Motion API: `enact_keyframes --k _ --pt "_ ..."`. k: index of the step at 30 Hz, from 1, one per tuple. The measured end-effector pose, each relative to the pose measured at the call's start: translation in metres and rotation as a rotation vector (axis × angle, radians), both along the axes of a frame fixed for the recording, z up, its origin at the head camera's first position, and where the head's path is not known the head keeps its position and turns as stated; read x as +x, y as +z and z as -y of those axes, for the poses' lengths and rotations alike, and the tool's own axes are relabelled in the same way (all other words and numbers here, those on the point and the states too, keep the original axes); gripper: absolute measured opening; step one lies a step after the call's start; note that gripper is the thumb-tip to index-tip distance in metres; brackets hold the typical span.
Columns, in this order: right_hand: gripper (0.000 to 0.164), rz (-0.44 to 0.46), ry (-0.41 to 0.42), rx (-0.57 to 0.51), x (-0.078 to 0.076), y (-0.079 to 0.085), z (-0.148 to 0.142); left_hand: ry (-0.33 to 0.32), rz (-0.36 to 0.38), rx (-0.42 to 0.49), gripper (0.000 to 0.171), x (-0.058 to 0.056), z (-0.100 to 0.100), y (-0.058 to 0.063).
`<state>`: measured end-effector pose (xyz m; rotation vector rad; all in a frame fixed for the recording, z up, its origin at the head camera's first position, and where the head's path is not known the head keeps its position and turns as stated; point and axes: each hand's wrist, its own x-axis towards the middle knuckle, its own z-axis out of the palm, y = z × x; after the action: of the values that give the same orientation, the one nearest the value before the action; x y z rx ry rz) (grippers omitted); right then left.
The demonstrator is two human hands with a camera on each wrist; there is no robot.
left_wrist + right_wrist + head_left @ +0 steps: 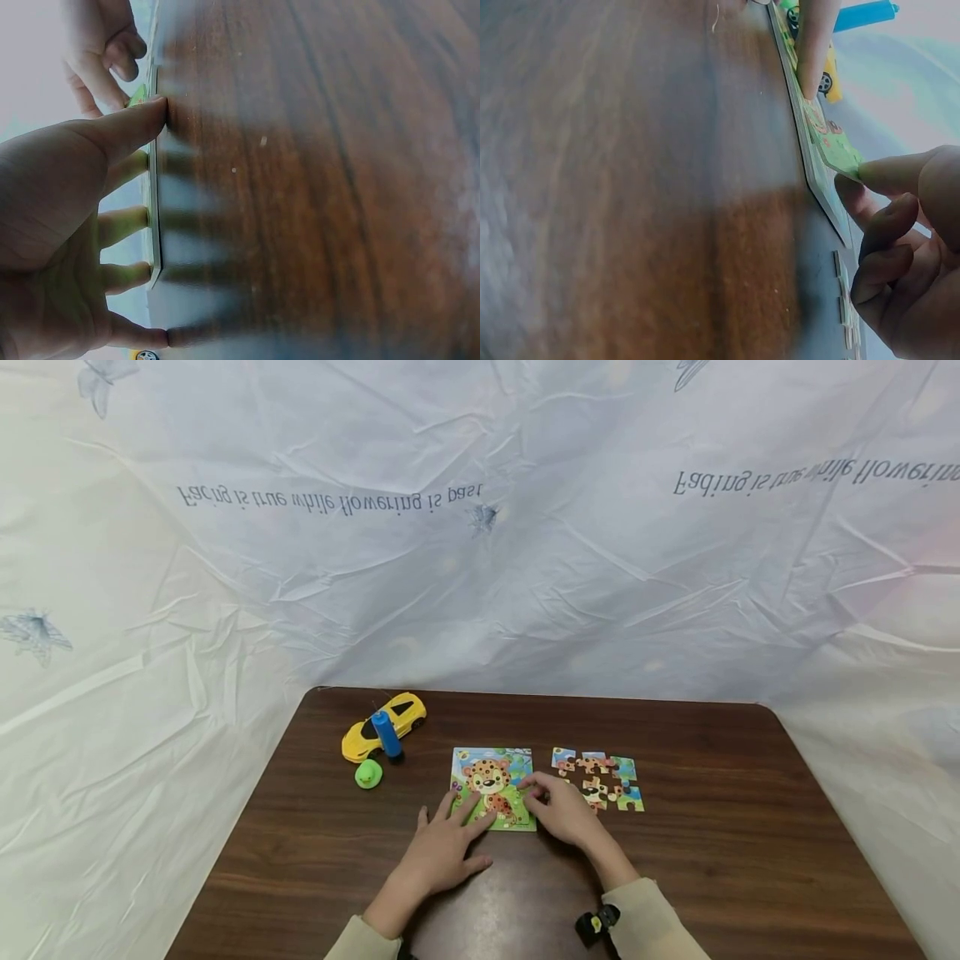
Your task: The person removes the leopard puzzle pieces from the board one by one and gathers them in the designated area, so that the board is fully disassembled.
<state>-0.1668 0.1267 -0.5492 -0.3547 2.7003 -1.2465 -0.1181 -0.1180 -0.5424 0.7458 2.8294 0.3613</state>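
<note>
A square leopard jigsaw puzzle [491, 777] lies on the table in the head view. My left hand [441, 852] rests with spread fingers on its lower left part. At the right side of the puzzle, my right hand [558, 810] pinches a green puzzle piece [838, 154] between thumb and forefinger. In the right wrist view this piece is tilted, its near edge raised off the puzzle board [821, 187], and a left fingertip [808, 79] presses close beside it. The left wrist view shows the left fingers along the board's edge [156, 202].
Several loose puzzle pieces [622, 768] lie in rows right of the board, partly behind the right hand. A yellow toy car [405, 710], a blue cylinder [386, 733] and a green rubber duck [368, 774] stand to the left. A pale printed curtain [480, 593] hangs behind the brown table [720, 827].
</note>
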Motion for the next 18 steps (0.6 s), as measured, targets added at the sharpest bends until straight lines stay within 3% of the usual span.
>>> enact_keyframes --k 9,18 --pt "0.014 -0.006 -0.065 -0.063 0.004 0.006 -0.010 0.005 0.004 -0.006 0.066 0.000 -0.001 -0.001" --pt "0.009 0.034 -0.130 -0.074 0.011 0.015 -0.055 -0.002 0.002 0.004 0.067 0.000 0.001 -0.001"
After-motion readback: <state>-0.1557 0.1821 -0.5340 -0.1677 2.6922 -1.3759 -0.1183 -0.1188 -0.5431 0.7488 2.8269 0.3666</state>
